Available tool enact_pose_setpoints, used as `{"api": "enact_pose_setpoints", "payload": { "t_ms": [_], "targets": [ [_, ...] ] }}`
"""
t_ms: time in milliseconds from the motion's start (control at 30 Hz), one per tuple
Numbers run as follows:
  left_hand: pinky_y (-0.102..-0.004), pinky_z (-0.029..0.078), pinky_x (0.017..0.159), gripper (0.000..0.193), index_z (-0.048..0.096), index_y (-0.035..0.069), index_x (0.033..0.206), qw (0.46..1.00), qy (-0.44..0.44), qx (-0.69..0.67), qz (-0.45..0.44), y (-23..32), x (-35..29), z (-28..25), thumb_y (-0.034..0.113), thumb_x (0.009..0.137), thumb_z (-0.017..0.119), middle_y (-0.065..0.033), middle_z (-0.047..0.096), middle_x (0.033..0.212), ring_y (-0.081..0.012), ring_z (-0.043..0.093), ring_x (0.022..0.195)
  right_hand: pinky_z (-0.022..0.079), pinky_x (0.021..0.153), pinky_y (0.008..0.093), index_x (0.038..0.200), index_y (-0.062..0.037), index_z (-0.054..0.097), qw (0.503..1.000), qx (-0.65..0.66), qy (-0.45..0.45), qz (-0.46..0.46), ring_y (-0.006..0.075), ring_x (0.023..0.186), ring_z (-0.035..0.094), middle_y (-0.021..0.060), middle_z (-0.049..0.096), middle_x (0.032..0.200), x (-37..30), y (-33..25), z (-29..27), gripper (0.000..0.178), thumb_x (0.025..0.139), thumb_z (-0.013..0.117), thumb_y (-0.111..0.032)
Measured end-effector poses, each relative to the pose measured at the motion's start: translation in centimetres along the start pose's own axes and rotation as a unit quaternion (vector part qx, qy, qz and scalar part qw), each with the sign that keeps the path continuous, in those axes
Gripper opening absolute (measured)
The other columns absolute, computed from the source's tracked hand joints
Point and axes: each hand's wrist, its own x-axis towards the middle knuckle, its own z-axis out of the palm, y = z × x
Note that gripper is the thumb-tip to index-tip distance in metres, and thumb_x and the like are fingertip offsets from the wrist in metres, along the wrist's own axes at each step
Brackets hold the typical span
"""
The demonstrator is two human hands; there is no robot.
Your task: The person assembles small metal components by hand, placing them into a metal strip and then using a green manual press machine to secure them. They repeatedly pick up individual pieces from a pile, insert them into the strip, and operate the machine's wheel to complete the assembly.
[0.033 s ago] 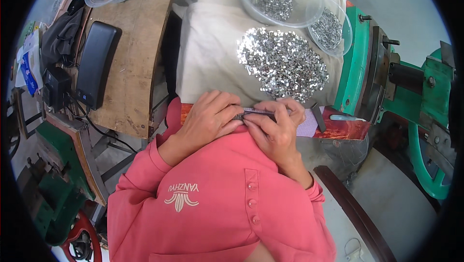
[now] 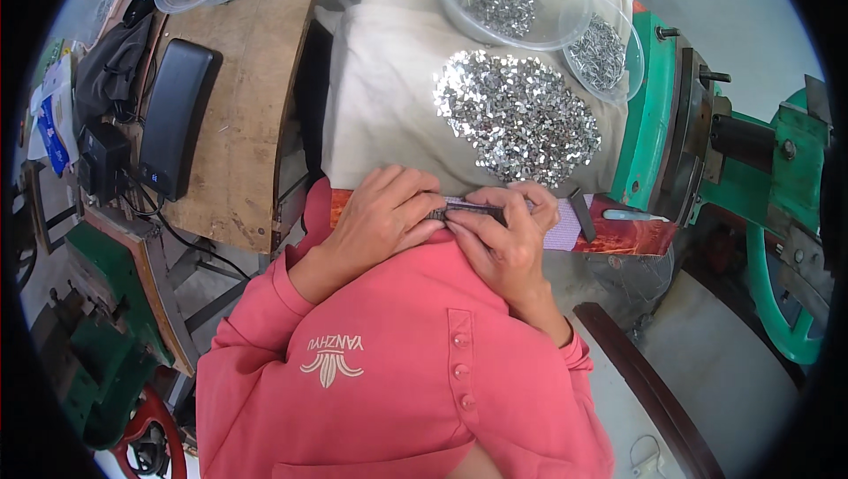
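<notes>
My left hand point(image 2: 382, 216) and my right hand point(image 2: 511, 230) meet at the near edge of the cloth-covered table, close to my body. Fingers of both are closed on a thin dark strip point(image 2: 477, 209) that runs sideways between them. My fingers cover parts of it, so its exact kind does not show. Just beyond the hands, a pile of small shiny metal pieces point(image 2: 521, 117) is spread on the pale cloth point(image 2: 380, 99). To the right of my right hand lies a short dark bar point(image 2: 582, 216), across a purple ribbed mat point(image 2: 562, 233).
Behind the pile stand a clear plastic tub point(image 2: 574, 28) of metal pieces and a smaller clear dish point(image 2: 632, 81) of thin metal parts. A green machine point(image 2: 645, 117) borders the right side. On the left, a wooden table point(image 2: 243, 108) carries a black power bank point(image 2: 179, 117).
The dark strip is tilted very slightly differently between my fingers. Both hands keep their places.
</notes>
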Motion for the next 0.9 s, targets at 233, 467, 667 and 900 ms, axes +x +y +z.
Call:
{"api": "enact_pose_setpoints", "payload": {
  "t_ms": [233, 467, 667, 900],
  "targets": [
    [-0.0372, 0.044, 0.08, 0.028, 0.067, 0.006, 0.097, 1.0, -0.013, -0.002, 0.0, 0.1, -0.7, -0.3, 0.019, 0.075, 0.078, -0.0049, 0.061, 0.103, -0.0249, 0.056, 0.092, 0.029, 0.094, 0.0414, 0.083, -0.0192, 0.077, 0.999, -0.022, -0.025, 0.012, 0.0261, 0.11, 0.047, -0.0045, 0.065, 0.105, 0.6, 1.6, -1.2, 0.015, 0.07, 0.083, -0.018],
    [-0.0375, 0.044, 0.081, 0.025, 0.066, 0.007, 0.094, 1.0, 0.015, -0.025, -0.011, 0.6, -0.8, -0.2, 0.018, 0.075, 0.078, -0.0049, 0.061, 0.1, -0.0248, 0.057, 0.09, 0.028, 0.094, 0.0422, 0.079, -0.0182, 0.074, 0.995, -0.068, -0.066, -0.042, 0.0242, 0.114, 0.047, -0.0046, 0.064, 0.111, 2.5, 1.5, -1.0, 0.012, 0.069, 0.08, -0.02],
    [-0.0342, 0.043, 0.074, 0.023, 0.066, 0.012, 0.087, 0.999, 0.043, 0.028, 0.014, 0.8, -0.3, 0.5, 0.013, 0.07, 0.082, -0.0002, 0.063, 0.094, -0.021, 0.058, 0.083, 0.028, 0.092, 0.041, 0.075, -0.0175, 0.07, 0.998, -0.046, -0.011, -0.041, 0.0224, 0.11, 0.048, -0.0061, 0.065, 0.108, 1.5, 0.9, -0.4, 0.015, 0.066, 0.081, -0.02],
    [-0.0346, 0.043, 0.074, 0.023, 0.063, 0.01, 0.085, 0.999, 0.037, 0.023, 0.011, 0.6, -0.4, 0.5, 0.011, 0.07, 0.081, -0.0016, 0.064, 0.094, -0.0217, 0.058, 0.084, 0.028, 0.092, 0.0395, 0.081, -0.0211, 0.075, 1.0, -0.02, -0.005, -0.012, 0.0232, 0.107, 0.049, -0.0071, 0.066, 0.104, -0.7, 0.0, -0.2, 0.017, 0.067, 0.083, -0.019]
  ]
}}
